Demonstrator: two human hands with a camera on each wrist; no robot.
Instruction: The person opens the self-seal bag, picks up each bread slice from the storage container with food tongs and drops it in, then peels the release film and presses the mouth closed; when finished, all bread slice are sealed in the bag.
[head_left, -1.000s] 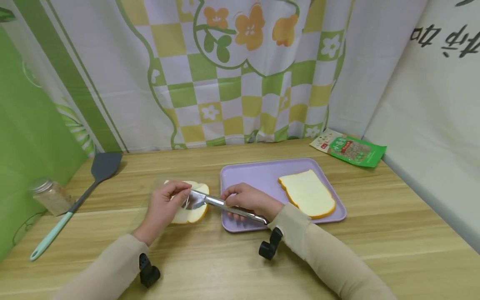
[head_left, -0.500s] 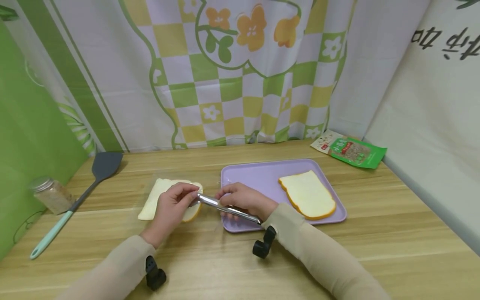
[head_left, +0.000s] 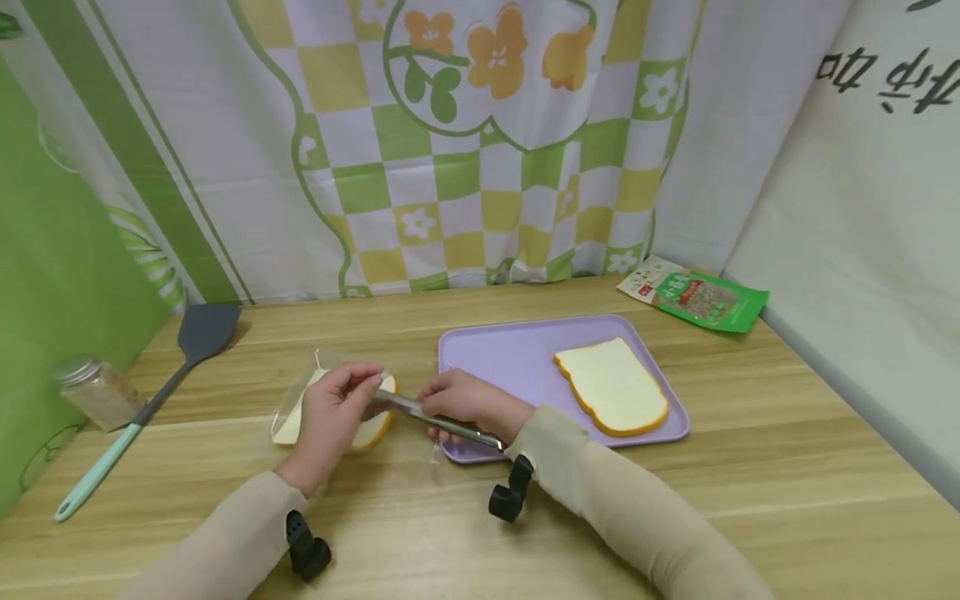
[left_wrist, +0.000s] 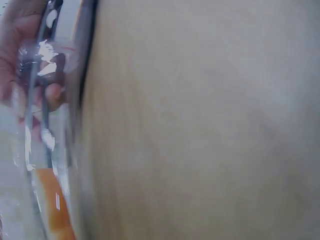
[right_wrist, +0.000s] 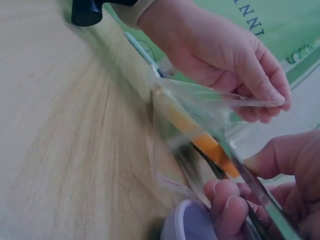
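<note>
In the head view, my left hand (head_left: 330, 417) pinches the edge of a clear plastic bag (head_left: 317, 362) between thumb and fingers. Inside the bag lies a white bread slice (head_left: 378, 427) with an orange-brown crust, partly behind that hand. My right hand (head_left: 476, 404) grips metal tongs (head_left: 457, 429), which slant leftward over the tray's near-left corner to the bread. The right wrist view shows the tongs (right_wrist: 260, 195) reaching through the bag's mouth to the slice's crust (right_wrist: 212, 150), with the bag film (right_wrist: 200, 95) lifted by my left hand (right_wrist: 220, 55). Their far ends are hidden.
A lilac tray (head_left: 495, 346) carries a second bread slice (head_left: 611, 387) on its right side. At the left are a dark spatula (head_left: 206, 329) with a mint handle and a glass jar (head_left: 101, 396). A green packet (head_left: 701, 300) lies at the back right.
My right hand and the tongs have moved left, and the bread has shifted left with them. The tongs' broad end, visible before, is now mostly behind my left hand, which still pinches the bag.
</note>
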